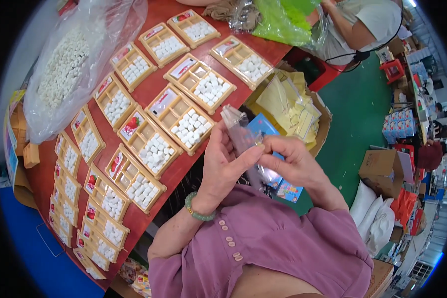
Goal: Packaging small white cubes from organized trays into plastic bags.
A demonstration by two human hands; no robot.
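Left hand (219, 166), right hand (292, 155) pinch clear plastic bag (240, 131). Red table (271, 48) bears rectangular tan trays (182, 107); green floor (343, 134) beyond.

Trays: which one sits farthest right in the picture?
The tan tray at the upper-right edge of the red table, beside the carton of yellow pieces; the rest lie farther left.

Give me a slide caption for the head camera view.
Left hand and right hand hold clear plastic beside trays of white pieces.
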